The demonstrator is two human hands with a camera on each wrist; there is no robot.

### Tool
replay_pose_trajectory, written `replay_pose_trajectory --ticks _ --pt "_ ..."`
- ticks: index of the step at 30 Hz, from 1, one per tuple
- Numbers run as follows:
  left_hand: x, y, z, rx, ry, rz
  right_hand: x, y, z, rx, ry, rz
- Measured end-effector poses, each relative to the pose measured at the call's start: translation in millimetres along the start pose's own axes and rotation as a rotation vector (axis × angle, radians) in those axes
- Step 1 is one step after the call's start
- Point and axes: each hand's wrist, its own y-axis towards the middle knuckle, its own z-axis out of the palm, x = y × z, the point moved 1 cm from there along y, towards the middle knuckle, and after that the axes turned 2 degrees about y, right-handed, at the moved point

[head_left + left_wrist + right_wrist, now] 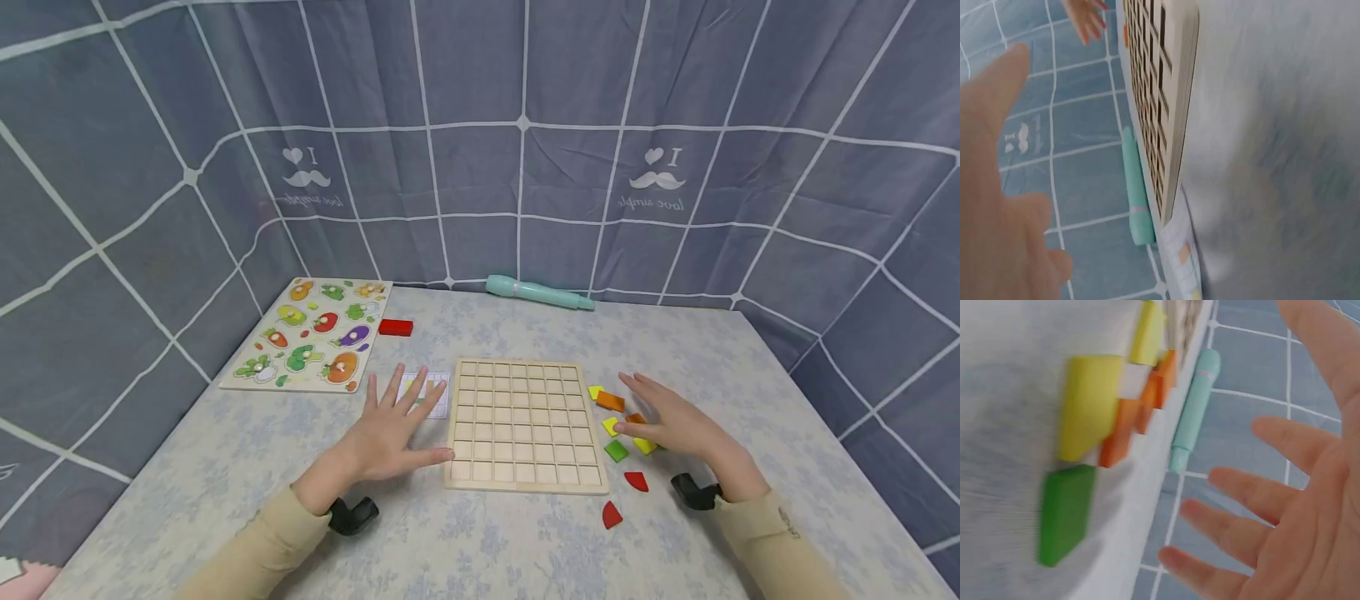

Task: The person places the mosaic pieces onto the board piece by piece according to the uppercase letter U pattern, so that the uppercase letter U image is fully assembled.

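Note:
A wooden board with a grid of square recesses (525, 425) lies between my two hands. My left hand (386, 437) hovers at its left side with spread fingers, holding nothing, partly over a small printed card (441, 407). On the right, my right hand (678, 423) is held above several coloured pieces, its fingers extended and nothing in them. Among these are an orange block (610, 402), a yellow piece (611, 427) and a green piece (617, 451). Two red quarter-round pieces (636, 481) lie nearer the front. The right hand hides some pieces in the head view.
A vegetable puzzle board (315, 333) lies at the back left, with a red block (396, 327) beside it. Along the back edge rests a mint-green tube-like object (540, 292). A blue-grey checked curtain (480, 167) surrounds the table on the back and sides.

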Motion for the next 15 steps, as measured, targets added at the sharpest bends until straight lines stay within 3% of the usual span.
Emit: replay_pose_trajectory --ticks 6,15 --pt "-10.3 -10.7 11.5 0.006 -0.143 0.076 2.9 7.7 -7.4 0.001 0.130 -0.001" --pt "-9.4 -14.5 37.7 0.071 -0.497 0.127 -5.0 15.2 4.0 -0.012 0.335 -0.005"
